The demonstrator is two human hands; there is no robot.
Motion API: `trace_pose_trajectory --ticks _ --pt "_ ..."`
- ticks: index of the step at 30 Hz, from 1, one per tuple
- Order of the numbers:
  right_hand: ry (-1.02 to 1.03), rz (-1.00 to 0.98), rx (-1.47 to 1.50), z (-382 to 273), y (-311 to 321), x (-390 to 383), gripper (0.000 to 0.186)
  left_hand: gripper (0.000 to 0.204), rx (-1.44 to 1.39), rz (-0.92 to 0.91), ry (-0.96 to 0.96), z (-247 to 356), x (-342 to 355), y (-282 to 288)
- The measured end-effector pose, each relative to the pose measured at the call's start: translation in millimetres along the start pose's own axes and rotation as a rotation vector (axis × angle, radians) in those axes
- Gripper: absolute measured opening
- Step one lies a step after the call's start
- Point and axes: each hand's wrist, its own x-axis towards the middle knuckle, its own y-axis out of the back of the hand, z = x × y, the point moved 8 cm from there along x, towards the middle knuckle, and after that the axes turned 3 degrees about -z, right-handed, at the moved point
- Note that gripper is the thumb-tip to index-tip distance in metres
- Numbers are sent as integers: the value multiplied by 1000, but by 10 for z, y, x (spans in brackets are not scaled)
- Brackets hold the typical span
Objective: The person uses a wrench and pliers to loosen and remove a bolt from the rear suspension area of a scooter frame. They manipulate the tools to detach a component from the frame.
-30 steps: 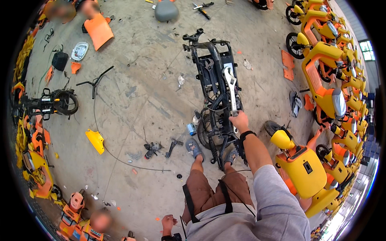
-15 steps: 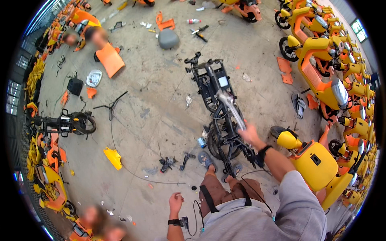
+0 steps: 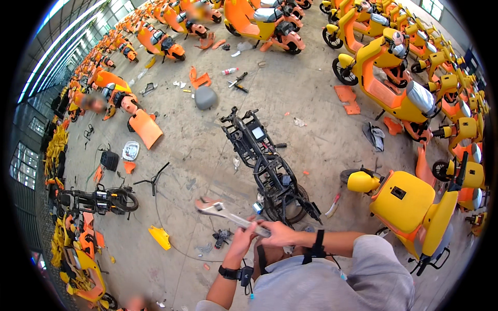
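A large silver adjustable wrench (image 3: pixel 231 215) lies slantwise across the front of my body, its jaw end up and to the left. My right hand (image 3: pixel 280 234) is closed round the tail of its handle. Just beside it, my left hand (image 3: pixel 241 241) has its fingers closed on the handle, partly overlapping the right fingers. Beyond the wrench, a stripped black scooter frame (image 3: pixel 259 154) rests on the floor with its wheel (image 3: pixel 296 207) toward me. The wrench is held apart from the frame.
A yellow scooter (image 3: pixel 402 199) stands close on my right, with rows of others behind. Left lie another black frame (image 3: pixel 98 199), a yellow panel (image 3: pixel 159 237) and a cable. A grey seat (image 3: pixel 206 98) and orange panels (image 3: pixel 146 128) lie farther off. A screwdriver-like tool (image 3: pixel 334 203) lies right of the wheel.
My right hand has brought the wrench from above the black frame back toward my body and left. My left hand, free before, has come up and closed on the handle. The view has tilted upward.
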Motion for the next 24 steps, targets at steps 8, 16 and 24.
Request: trace_pose_trajectory --ticks 8,16,24 --pt "-42 -268 -238 54 -350 591 51 28 -408 514 -162 54 242 1107" --pt "-569 293 143 1648 846 2226 29 23 -875 746 81 -947 130 3403" --pt "-669 518 -599 2212 1414 3761 41 13 -1120 888 316 -1988 -1225 3592"
